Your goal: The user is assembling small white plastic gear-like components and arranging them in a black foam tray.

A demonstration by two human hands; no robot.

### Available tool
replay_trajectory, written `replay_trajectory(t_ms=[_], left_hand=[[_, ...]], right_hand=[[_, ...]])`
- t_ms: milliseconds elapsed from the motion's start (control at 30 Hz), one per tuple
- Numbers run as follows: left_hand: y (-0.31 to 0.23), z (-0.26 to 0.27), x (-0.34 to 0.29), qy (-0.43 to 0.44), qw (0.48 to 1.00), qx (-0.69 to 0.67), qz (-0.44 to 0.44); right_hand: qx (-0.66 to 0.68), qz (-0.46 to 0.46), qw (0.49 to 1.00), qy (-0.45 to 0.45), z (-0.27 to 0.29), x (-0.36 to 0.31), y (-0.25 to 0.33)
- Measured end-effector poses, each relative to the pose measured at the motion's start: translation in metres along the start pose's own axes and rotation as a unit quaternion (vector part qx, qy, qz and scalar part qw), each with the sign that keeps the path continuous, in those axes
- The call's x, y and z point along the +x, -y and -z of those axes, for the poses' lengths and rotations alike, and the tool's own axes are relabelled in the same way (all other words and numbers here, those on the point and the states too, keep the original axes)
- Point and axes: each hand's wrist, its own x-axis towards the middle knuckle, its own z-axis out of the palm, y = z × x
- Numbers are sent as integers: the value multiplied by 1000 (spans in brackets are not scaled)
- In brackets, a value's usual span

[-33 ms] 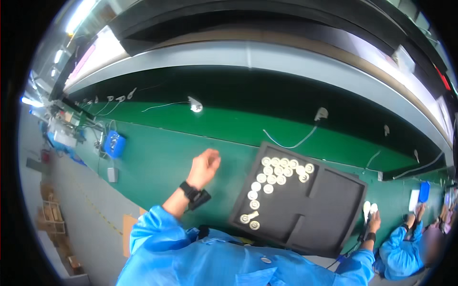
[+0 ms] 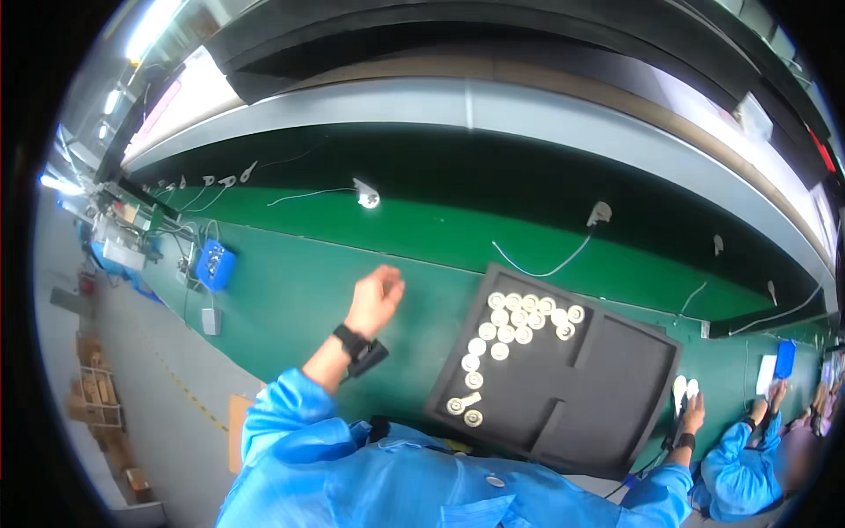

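Observation:
My left hand point(image 2: 376, 299) is over the green bench, left of a black tray point(image 2: 607, 396). Its fingers are curled in, and the inside of the hand is hidden. Several round, cream-white parts point(image 2: 500, 351) lie in the tray's left compartment, most of them bunched at its far end. One small cream piece point(image 2: 471, 399) sits tilted among the nearest ones. Beyond the tray's right side, my right hand point(image 2: 694, 414) is at two white rounded pieces point(image 2: 679, 389), its fingertips close to the right one. Whether it grips that piece is too small to tell.
A blue bin point(image 2: 216, 266) with small parts stands on the bench's far left. White hook-like fittings point(image 2: 367, 194) with thin cords line the green back panel under a grey shelf edge point(image 2: 396, 95). At right, a co-worker in blue point(image 2: 744, 462) works near another blue bin point(image 2: 785, 359).
My left hand has shifted slightly away from me over the bench. The whole view has moved a little. The tray, its parts and my right hand keep their places.

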Motion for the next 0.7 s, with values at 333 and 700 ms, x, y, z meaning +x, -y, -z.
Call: replay_trajectory(t_ms=[333, 700], left_hand=[[79, 24, 214, -36, 820, 554, -136], [80, 29, 219, -8, 908, 401, -119]], right_hand=[[272, 23, 962, -22, 148, -157, 233], [296, 294, 898, 140, 87, -271, 504]])
